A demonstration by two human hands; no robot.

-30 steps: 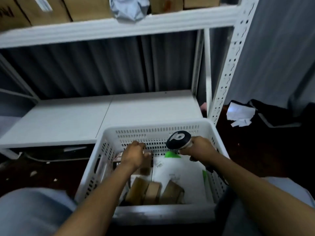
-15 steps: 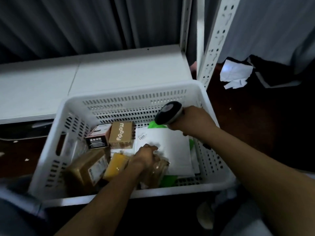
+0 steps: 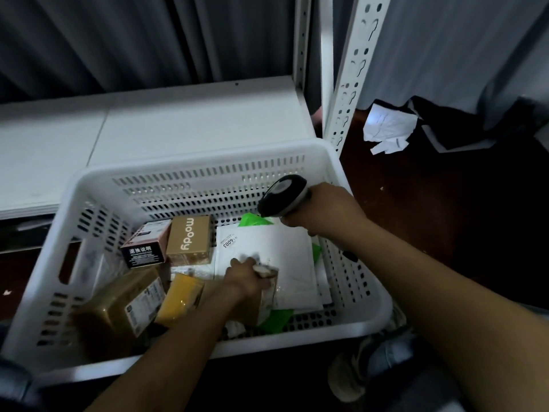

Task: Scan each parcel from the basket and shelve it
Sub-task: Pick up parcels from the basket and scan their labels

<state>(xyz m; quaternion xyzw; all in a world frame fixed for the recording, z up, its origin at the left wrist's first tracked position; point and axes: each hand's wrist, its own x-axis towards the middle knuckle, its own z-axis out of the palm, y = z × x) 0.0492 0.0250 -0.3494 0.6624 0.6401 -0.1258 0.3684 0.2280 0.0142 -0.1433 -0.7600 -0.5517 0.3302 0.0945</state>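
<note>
A white slotted basket [image 3: 190, 173] stands on the floor in front of the white shelf [image 3: 193, 117]. Inside lie a white padded envelope [image 3: 285, 248], a tan box [image 3: 190, 239], a pink and black box [image 3: 145, 248], a brown taped box [image 3: 121, 307], a yellow packet [image 3: 181, 298] and green mailers [image 3: 252, 220]. My left hand [image 3: 246, 281] reaches into the basket and grips a small brown parcel [image 3: 267, 289] wrapped in clear tape. My right hand [image 3: 323, 209] holds a black and grey barcode scanner [image 3: 282, 194] over the basket's right side.
A perforated white shelf upright [image 3: 350, 69] rises just behind the basket's right corner. Crumpled white paper [image 3: 389, 129] and dark cloth [image 3: 463, 123] lie on the dark floor to the right. A grey curtain hangs behind the shelf. A shoe [image 3: 359, 373] shows below the basket.
The view has tilted down from the shelves to the basket. My left hand moved from the boxes at the back left to the small brown parcel near the front. The scanner hand stayed put.
</note>
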